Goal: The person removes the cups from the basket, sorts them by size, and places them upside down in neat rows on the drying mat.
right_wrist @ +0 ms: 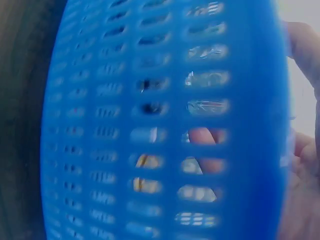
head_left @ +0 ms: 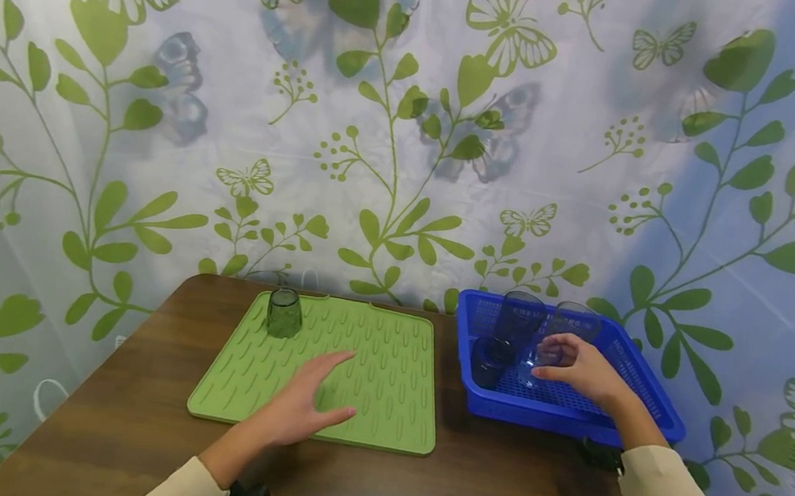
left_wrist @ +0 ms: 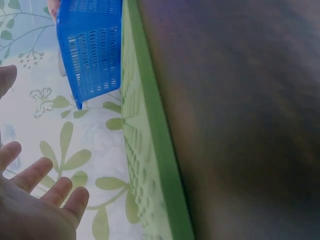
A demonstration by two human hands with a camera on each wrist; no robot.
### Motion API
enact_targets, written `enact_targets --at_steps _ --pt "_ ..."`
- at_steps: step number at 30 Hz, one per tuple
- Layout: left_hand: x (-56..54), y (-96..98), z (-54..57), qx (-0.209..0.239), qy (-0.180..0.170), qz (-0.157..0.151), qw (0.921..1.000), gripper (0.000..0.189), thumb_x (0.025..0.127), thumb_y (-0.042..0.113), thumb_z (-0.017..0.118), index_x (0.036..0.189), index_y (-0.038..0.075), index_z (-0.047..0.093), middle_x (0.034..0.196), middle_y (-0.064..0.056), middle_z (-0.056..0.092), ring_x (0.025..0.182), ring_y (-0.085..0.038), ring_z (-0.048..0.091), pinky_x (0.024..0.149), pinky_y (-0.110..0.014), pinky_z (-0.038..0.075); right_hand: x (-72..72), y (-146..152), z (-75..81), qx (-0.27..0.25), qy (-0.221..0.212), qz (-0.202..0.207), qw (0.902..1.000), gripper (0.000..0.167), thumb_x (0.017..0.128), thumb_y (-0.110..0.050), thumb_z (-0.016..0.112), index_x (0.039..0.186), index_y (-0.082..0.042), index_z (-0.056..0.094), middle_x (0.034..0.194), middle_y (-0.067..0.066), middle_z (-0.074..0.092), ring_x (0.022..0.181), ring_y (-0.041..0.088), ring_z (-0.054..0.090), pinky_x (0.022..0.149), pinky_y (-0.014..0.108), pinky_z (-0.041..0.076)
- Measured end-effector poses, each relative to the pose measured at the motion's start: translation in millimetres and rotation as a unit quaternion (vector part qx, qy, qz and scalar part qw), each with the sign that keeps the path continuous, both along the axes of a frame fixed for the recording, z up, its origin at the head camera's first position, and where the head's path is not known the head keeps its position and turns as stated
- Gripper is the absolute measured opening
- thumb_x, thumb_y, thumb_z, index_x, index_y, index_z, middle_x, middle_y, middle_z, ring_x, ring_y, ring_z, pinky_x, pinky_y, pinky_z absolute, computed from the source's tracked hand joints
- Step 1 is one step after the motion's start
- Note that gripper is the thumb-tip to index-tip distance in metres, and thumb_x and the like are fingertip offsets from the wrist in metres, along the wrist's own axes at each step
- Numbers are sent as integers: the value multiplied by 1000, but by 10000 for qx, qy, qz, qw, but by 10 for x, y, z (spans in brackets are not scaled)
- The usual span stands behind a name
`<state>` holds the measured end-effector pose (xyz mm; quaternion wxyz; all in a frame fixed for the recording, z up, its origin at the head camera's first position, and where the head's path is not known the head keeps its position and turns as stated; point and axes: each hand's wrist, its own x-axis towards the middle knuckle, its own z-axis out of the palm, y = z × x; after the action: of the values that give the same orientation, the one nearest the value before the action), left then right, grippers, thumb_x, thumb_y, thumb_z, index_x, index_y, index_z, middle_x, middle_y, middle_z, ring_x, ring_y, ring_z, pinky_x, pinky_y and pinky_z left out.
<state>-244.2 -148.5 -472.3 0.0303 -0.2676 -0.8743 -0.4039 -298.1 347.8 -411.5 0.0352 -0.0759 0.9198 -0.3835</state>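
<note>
Three glasses, at least, stand in the blue basket (head_left: 511, 409) at the table's (head_left: 430, 494) far right corner: a tall dark glass (head_left: 517, 319), a short dark glass (head_left: 487, 362) near the basket's left edge, and a tall clear glass (head_left: 577, 319). The right hand (head_left: 584, 370) reaches over the near rim, fingers and thumb curled about the tall clear glass; how firmly, I cannot tell. Fingers spread wide and holding nothing, the left hand (head_left: 299, 407) hovers above the near edge of the green mat (head_left: 391, 377). One small smoky glass (head_left: 285, 313) stands at the mat's far left corner. The step in hand looks like taking hold of the tall clear glass; the next move probably calls for a straight lift clear of its neighbours.
</note>
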Motion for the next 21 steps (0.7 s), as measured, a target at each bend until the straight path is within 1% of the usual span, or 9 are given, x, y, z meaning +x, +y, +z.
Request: enact_targets --at_steps 4,6,9,11,13,14,16,19,21 --pt "-69 82 37 58 54 -48 10000 82 92 39 77 160 30 33 164 -1 37 153 -27 34 120 -55 35 50 -45 60 -135 207 -51 9997 77 90 -36 80 147 1 43 142 24 58 128 40 59 98 50 56" --pt "-94 116 57 165 82 -99 9998 82 92 42 76 160 29 33 164 -2 38 152 -27 36 118 -55 38 65 -67 85 -223 298 -78 9993 80 90 -38 80 149 0 42 143 23 58 128 39 59 96 45 57" --pt "-127 161 89 310 19 -180 9994 82 93 45 75 161 27 33 164 -1 38 150 -27 38 115 -55 41 94 -106 112 -389 398 -99 9984 82 90 -38 80 151 -2 41 145 21 57 127 31 61 93 36 59" --pt "-148 188 103 385 -64 -218 9990 82 93 46 75 161 28 33 164 0 37 150 -27 39 115 -54 42 115 -133 126 -492 441 -110 9978 81 90 -37 80 152 -2 41 145 20 57 124 23 63 90 31 59" --pt "-171 214 108 435 -132 -250 9987 81 94 44 75 161 29 32 164 2 37 149 -27 39 116 -53 42 140 -164 137 -550 510 -115 9971 79 91 -36 79 152 -3 40 145 20 56 120 16 64 87 29 59" --pt "-181 228 109 476 -153 -268 9984 81 94 43 75 161 30 32 164 2 37 149 -27 40 116 -53 41 151 -182 140 -577 555 -123 9967 78 92 -36 79 152 -3 40 145 21 56 119 14 65 86 29 59" --pt "-201 259 110 574 -160 -290 9978 79 94 41 75 160 31 32 163 1 38 148 -28 41 116 -52 41 174 -222 141 -632 628 -147 9959 77 93 -35 78 153 -5 40 145 20 56 119 14 64 85 28 59" --pt "-227 316 120 754 -144 -338 9965 78 94 39 75 160 30 34 161 -1 40 146 -29 42 115 -53 42 199 -289 133 -720 759 -183 9943 76 93 -35 78 153 -8 41 145 20 56 122 16 62 85 25 58" --pt "-246 358 135 863 -142 -382 9954 78 94 39 75 160 27 34 161 -3 40 146 -29 43 116 -53 42 208 -345 126 -833 826 -183 9929 75 93 -35 78 154 -10 41 145 20 56 123 13 61 85 23 58"
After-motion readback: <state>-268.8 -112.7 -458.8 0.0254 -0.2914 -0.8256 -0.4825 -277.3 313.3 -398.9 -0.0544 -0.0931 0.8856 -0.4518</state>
